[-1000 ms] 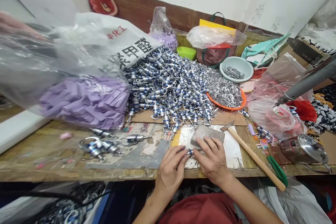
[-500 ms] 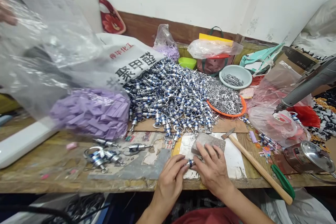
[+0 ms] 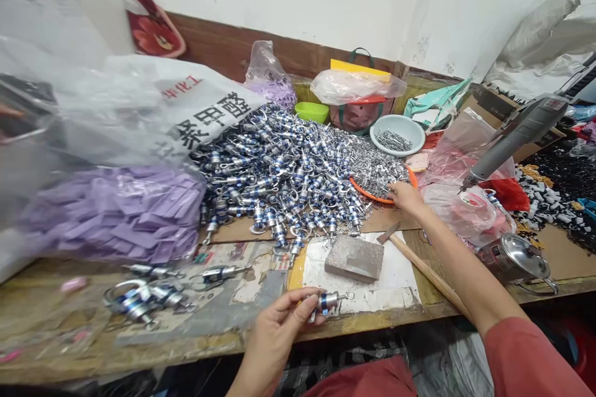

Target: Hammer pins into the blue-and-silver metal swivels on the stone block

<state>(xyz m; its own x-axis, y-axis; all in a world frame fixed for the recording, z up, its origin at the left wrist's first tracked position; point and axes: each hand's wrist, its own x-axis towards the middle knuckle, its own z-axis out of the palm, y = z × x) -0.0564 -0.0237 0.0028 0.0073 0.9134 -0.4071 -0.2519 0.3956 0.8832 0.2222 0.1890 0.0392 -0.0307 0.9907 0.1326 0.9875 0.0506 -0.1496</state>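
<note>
Cluttered wooden table [image 3: 69,298]: left hand [image 3: 274,332] pinches a blue-banded metal clasp [image 3: 328,301] before the grey stone block [image 3: 354,258]; right hand [image 3: 407,197], fingers loosely curled, reaches beyond it into the orange-rimmed tray of silver parts [image 3: 379,177].

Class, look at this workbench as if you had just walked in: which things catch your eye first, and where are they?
A big heap of blue-and-silver metal pieces fills the middle of the bench. To its left lies a clear bag of purple strips. Near the front edge the left hand holds one metal piece, while the right hand reaches to the orange tray.
</note>
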